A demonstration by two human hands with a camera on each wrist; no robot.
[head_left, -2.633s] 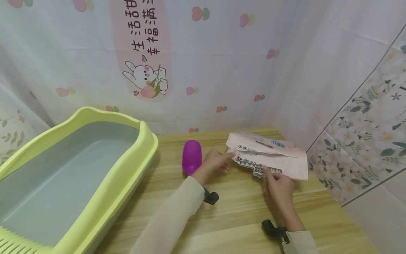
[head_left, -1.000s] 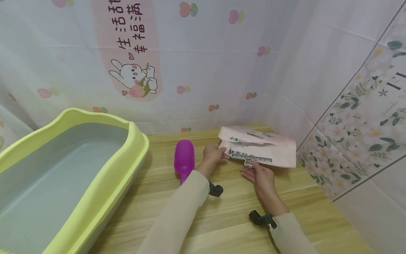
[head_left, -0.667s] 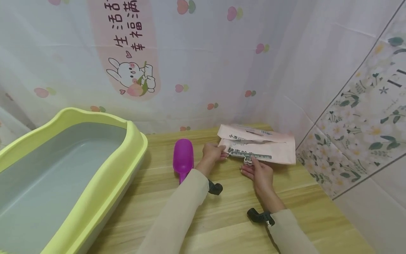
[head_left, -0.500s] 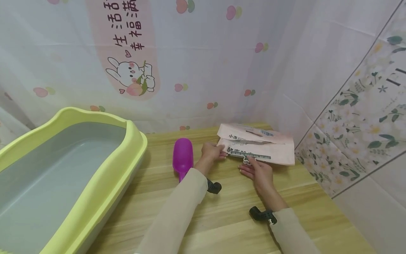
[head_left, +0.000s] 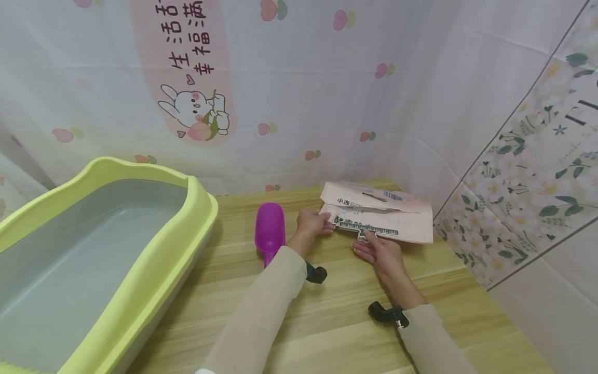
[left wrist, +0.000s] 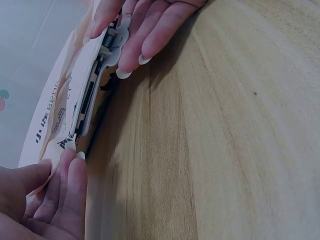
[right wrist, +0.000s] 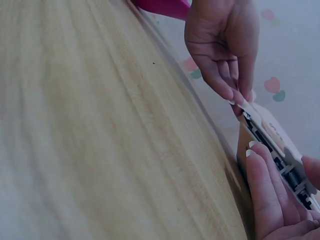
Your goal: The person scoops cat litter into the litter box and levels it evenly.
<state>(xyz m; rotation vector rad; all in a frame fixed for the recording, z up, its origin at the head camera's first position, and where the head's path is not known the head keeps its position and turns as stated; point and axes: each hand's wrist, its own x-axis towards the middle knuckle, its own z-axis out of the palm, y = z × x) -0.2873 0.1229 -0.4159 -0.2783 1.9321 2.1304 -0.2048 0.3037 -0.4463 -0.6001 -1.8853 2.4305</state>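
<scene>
A pink bag [head_left: 411,221] with a folded top and dark printed characters lies at the back right of the table. Along its near edge sits a long bag clip [head_left: 390,230] with a toothed bar and a spring, seen close up in the left wrist view. My left hand [head_left: 312,224] pinches the bag's left corner between thumb and fingers, beside the clip's end. With the thumb on top and fingers beneath, my right hand [head_left: 386,259] holds the clip's handle; in the right wrist view its spring [right wrist: 292,177] shows between thumb and fingers.
To the left stands a large litter box [head_left: 205,218] with a yellow rim and grey basin. A purple scoop [head_left: 269,228] lies between it and the bag, its handle partly behind my left sleeve. A printed curtain [head_left: 299,104] hangs behind the wooden table [head_left: 336,322].
My left hand has come to the bag's left corner and taken hold of it. The right hand has kept its hold on the clip. Over the last half second, almost nothing moves.
</scene>
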